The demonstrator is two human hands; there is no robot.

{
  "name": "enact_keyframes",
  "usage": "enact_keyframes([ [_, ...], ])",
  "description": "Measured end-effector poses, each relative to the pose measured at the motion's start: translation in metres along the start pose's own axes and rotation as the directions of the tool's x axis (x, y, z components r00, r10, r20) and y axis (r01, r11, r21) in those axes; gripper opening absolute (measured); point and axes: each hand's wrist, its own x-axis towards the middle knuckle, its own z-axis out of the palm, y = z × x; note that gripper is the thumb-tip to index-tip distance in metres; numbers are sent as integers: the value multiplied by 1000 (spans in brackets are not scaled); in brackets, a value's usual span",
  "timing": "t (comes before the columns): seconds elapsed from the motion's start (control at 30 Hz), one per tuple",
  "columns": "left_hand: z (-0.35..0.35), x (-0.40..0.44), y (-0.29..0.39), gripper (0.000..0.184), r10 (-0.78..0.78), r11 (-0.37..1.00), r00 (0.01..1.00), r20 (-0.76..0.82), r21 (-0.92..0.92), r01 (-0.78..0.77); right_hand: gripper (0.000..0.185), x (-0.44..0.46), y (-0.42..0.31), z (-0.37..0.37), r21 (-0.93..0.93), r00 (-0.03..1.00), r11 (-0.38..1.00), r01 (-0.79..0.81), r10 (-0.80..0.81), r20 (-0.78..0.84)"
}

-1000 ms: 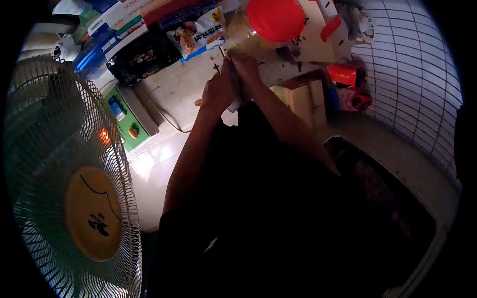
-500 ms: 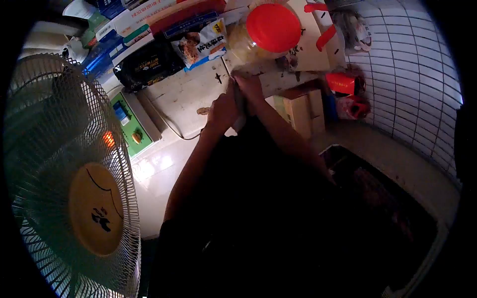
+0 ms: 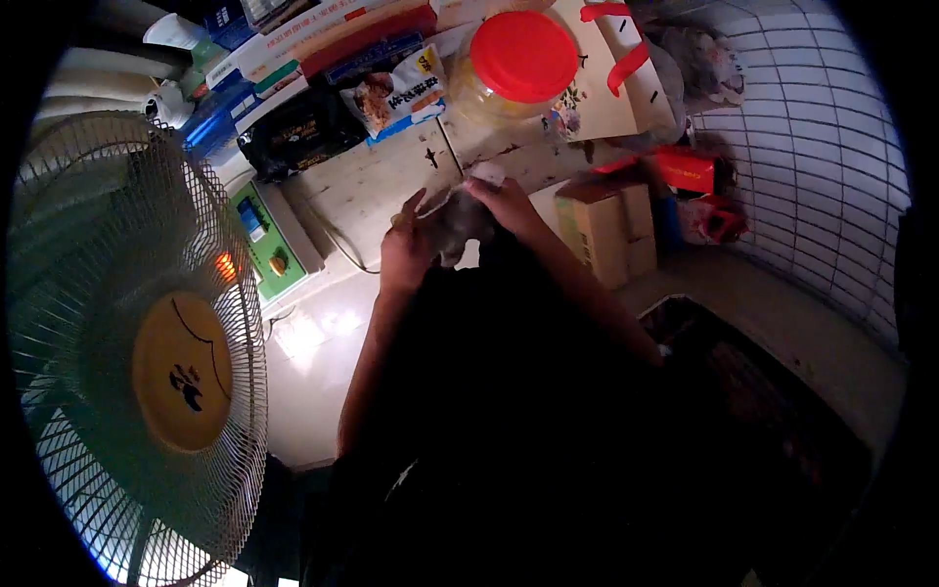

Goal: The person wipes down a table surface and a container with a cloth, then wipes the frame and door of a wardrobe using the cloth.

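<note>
A crumpled greyish cloth-like item [image 3: 452, 223] is stretched between my two hands, close to my dark clothing. My left hand [image 3: 405, 247] grips its left side, fingers bent around the edge. My right hand [image 3: 503, 203] pinches its upper right part, where a paler bit shows. Just beyond the hands lies the worn pale tabletop [image 3: 377, 181]. A jar with a red lid [image 3: 524, 57] stands past my right hand, and a white and blue food packet [image 3: 399, 93] lies beyond my left.
A fan [image 3: 186, 372] stands at the left, beside a green-faced box [image 3: 269, 245]. A black packet [image 3: 298, 135] lies near stacked boxes. Cardboard boxes [image 3: 597, 230], a red box [image 3: 685, 169] and a wire grid [image 3: 812, 147] are on the right.
My hands have moved apart, and the greyish item between them is now spread wider. The surroundings have shifted slightly in view.
</note>
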Motion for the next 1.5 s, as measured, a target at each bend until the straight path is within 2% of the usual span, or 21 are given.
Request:
enact_keyframes([
  [0.07,-14,0,12,47,-30,990,994,-106,132,44,47,2,6,5,-3,997,999,-41,41,71],
  [0.1,-15,5,-3,42,84,996,969,-232,37,-78,46,6,-1,18,32,998,999,14,-16,56],
  [0.13,-22,9,3,38,89,986,949,-302,160,-42,46,6,-11,30,68,997,995,67,-70,42],
  [0.2,-30,15,9,32,246,861,842,-481,508,38,48,0,-56,38,-161,999,986,34,-31,17],
  [0.23,-28,11,12,32,243,854,841,-483,518,50,46,0,-60,43,-244,949,930,275,-302,-84],
  [0.3,-18,11,16,35,275,838,770,-576,536,102,47,-6,-63,34,-328,850,827,457,-515,-113],
  [0.33,-9,3,8,38,292,834,824,-486,551,29,48,-9,-63,30,-378,782,758,531,-610,-124],
  [0.43,17,7,-3,54,373,790,885,-277,595,-147,33,-27,-36,-1,-278,843,813,512,-537,-16],
  [0.5,36,8,2,70,231,735,923,-308,677,42,24,-41,-2,-36,-177,930,972,156,-85,357],
  [0.6,42,24,-12,75,183,714,887,-423,677,176,28,-67,44,-87,-202,928,962,-184,238,286],
  [0.7,37,41,-28,65,136,718,752,-645,587,374,26,-95,115,-156,-353,851,841,-411,493,183],
  [0.73,37,44,-27,64,129,747,708,-695,537,391,30,-112,154,-184,-454,923,858,-240,346,167],
  [0.8,51,45,-22,61,122,730,693,-710,537,422,37,-148,211,-230,-465,905,813,-350,422,56],
  [0.83,61,48,-21,61,145,698,716,-683,583,415,37,-159,228,-246,-345,773,717,-605,634,-37],
  [0.97,110,56,10,62,164,718,810,-562,631,293,32,-187,261,-290,-694,733,578,-430,672,105],
  [1.07,115,56,17,61,190,743,835,-517,631,221,39,-172,227,-270,-826,731,562,39,548,407],
  [1.13,110,56,14,61,204,757,852,-482,629,175,40,-155,236,-247,-720,857,694,21,358,370],
  [1.2,100,52,6,60,241,770,883,-404,633,79,41,-123,200,-221,-474,878,866,-161,345,332],
  [1.3,73,37,-27,61,268,738,845,-464,662,130,44,-96,231,-218,-727,792,686,5,442,422],
  [1.4,35,20,-40,58,240,760,757,-608,603,243,47,-103,226,-233,-757,847,642,117,334,414],
  [1.5,28,15,-39,59,189,743,746,-639,590,317,43,-129,257,-255,-628,841,770,-112,410,352],
])
